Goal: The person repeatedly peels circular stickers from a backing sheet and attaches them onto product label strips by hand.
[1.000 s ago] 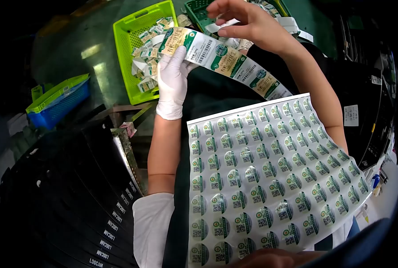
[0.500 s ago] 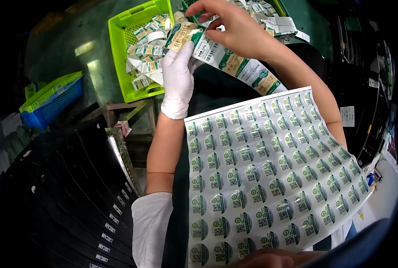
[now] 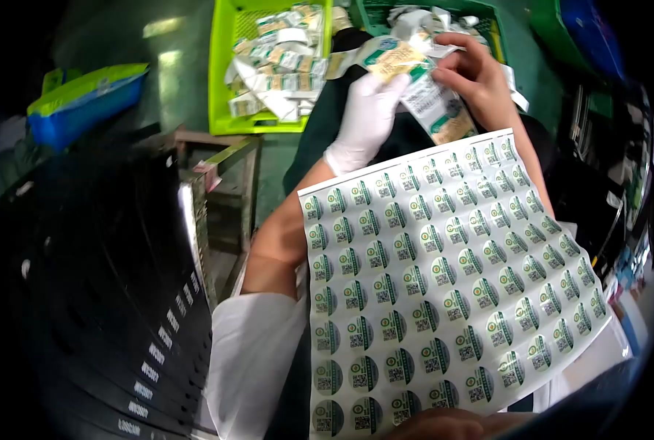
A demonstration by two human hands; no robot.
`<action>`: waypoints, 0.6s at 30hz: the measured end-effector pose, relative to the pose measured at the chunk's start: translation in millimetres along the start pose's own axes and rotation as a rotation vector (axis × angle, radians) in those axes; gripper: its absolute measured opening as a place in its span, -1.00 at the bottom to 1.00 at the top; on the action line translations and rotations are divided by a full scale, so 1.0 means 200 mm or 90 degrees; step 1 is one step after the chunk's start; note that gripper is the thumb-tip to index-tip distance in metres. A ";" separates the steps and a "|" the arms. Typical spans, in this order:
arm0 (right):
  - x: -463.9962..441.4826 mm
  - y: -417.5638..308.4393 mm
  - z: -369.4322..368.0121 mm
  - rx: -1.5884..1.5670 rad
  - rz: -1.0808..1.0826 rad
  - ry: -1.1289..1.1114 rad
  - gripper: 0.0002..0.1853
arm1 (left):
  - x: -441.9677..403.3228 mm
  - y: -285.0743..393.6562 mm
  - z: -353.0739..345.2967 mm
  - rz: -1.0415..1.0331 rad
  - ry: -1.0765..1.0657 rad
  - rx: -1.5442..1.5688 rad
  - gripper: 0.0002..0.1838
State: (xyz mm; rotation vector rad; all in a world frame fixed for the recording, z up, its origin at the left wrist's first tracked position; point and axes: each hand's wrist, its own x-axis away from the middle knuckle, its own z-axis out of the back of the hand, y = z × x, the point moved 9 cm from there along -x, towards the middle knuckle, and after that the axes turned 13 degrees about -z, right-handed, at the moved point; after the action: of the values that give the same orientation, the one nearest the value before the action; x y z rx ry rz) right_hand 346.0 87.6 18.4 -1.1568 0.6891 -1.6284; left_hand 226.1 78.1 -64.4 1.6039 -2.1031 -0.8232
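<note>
White-gloved, my left hand (image 3: 367, 114) pinches a strip of printed labels (image 3: 433, 103) near its upper left end. Bare, my right hand (image 3: 477, 77) is at the right edge of the strip, thumb and fingers closed; what they pinch is too blurred to make out. The strip hangs down behind a large sheet of round green-and-white stickers (image 3: 444, 286), which lies across the front of my body. Above my left hand is a bright green basket (image 3: 218, 73) holding many label strips (image 3: 279, 70).
A dark green basket (image 3: 500, 37) with white strips stands beyond my right hand. A blue and green basket (image 3: 85, 103) is at the far left. Black crates (image 3: 100, 293) marked LOSCAM stand at the lower left, beside a worn metal frame (image 3: 250, 176). A blue container (image 3: 591, 37) is upper right.
The view has shifted, and the baskets sit higher. My left hand has moved right with the label strip. My right hand has come down and its fingers have closed near the strip's edge.
</note>
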 end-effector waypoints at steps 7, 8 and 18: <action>0.03 0.01 -0.15 -0.030 0.059 -0.007 -0.67 | 0.08 0.08 0.13 0.047 0.037 -0.025 -0.69; 0.03 0.00 -0.16 -0.038 0.068 -0.009 -0.68 | 0.08 0.09 0.14 0.048 0.044 -0.020 -0.69; 0.00 0.02 -0.19 -0.056 0.057 -0.012 -0.74 | 0.08 0.12 0.17 0.043 0.064 -0.002 -0.71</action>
State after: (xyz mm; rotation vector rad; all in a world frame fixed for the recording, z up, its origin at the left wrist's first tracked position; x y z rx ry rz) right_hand 312.1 83.0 -0.1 -1.1860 0.7969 -1.5233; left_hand 182.6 74.0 -76.6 1.5302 -2.0723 -0.7074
